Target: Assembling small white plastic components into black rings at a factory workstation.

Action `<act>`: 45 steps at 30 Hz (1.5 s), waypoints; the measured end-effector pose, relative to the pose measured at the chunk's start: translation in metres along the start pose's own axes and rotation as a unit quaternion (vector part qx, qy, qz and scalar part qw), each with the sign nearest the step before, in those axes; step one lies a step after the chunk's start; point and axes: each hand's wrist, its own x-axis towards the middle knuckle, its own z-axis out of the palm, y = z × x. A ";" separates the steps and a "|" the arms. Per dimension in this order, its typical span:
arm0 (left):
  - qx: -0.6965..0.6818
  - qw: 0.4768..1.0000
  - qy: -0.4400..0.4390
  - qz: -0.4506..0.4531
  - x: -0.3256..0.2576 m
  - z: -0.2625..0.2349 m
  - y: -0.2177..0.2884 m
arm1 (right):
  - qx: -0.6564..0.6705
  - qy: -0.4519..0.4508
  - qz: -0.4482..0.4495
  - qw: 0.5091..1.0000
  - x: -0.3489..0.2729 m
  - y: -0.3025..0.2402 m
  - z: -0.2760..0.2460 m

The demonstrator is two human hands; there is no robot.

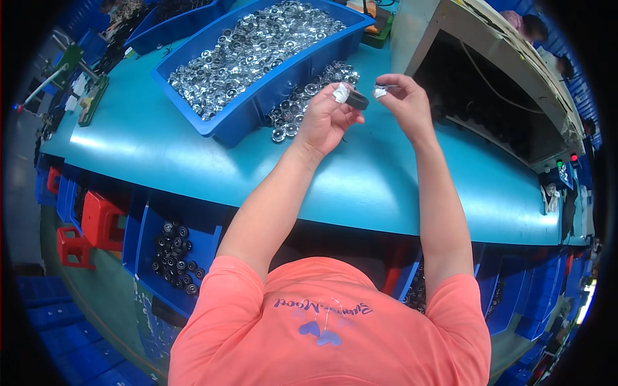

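left hand [327, 121]: curled, gripping black ring [358, 100]
black ring: one o'clock, above tabletop [238, 183]
right hand [404, 106]: fingers bent inward; cannot tell what they hold
tub [248, 114]: eleven o'clock, heaped with clear pieces [251, 55]

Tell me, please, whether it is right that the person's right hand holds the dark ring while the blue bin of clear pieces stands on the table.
Not quite: the head view shows the left hand holding the dark ring; the blue bin of clear pieces stands on the table.
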 end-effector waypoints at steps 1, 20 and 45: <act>-0.002 1.000 0.024 0.002 0.000 0.001 0.000 | 0.037 -0.004 0.013 0.999 -0.001 -0.003 -0.002; 0.006 0.991 0.137 -0.006 0.004 -0.005 0.002 | 0.115 -0.060 0.043 0.991 -0.012 -0.032 0.005; -0.003 0.993 0.114 -0.003 0.000 0.003 0.003 | 0.142 -0.100 0.029 0.984 -0.013 -0.030 0.009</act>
